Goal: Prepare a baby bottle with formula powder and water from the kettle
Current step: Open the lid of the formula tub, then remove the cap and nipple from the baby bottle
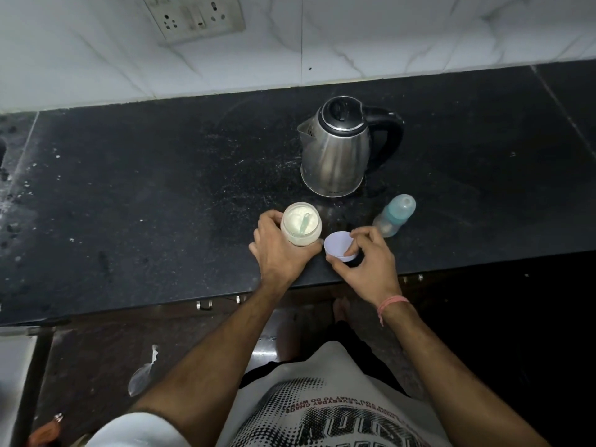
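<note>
A clear jar of white formula powder [301, 225] stands open on the black counter [145, 204], with a pale green scoop [304, 222] stuck in the powder. My left hand [279, 250] is wrapped around the jar's side. My right hand [366, 256] holds the jar's lid [338, 249] just to the right of the jar, its white inside facing up. The baby bottle [395, 219], with a blue-tinted cap on, stands beyond my right hand. A steel kettle [338, 150] with a black lid and handle stands behind both, lid closed.
The counter's front edge runs just below my hands. A white marble wall with a socket plate [193, 17] rises behind the counter. The counter's left end [9, 175] is speckled with white powder or grime.
</note>
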A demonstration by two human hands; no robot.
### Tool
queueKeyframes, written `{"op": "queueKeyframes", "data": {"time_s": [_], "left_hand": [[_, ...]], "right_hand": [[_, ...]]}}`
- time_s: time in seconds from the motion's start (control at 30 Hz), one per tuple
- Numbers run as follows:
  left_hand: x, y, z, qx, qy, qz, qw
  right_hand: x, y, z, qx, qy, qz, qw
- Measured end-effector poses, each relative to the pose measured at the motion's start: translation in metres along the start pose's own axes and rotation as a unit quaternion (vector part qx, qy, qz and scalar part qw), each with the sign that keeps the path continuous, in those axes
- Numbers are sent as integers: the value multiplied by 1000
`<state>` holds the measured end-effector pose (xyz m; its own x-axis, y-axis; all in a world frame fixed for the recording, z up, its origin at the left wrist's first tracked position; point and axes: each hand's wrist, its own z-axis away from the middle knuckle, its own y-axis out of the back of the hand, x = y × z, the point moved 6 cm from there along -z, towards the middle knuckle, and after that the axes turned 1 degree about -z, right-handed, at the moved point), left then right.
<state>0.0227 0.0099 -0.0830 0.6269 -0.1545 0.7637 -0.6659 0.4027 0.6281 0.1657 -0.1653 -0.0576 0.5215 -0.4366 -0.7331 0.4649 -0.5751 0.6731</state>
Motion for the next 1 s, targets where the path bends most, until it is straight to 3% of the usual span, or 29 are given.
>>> {"op": "queueKeyframes", "data": {"time_s": [1.0], "left_hand": [[-5,6,19,23,-31,17,999]], "right_hand": [[23,-22,9,-73,-14,15,997]]}}
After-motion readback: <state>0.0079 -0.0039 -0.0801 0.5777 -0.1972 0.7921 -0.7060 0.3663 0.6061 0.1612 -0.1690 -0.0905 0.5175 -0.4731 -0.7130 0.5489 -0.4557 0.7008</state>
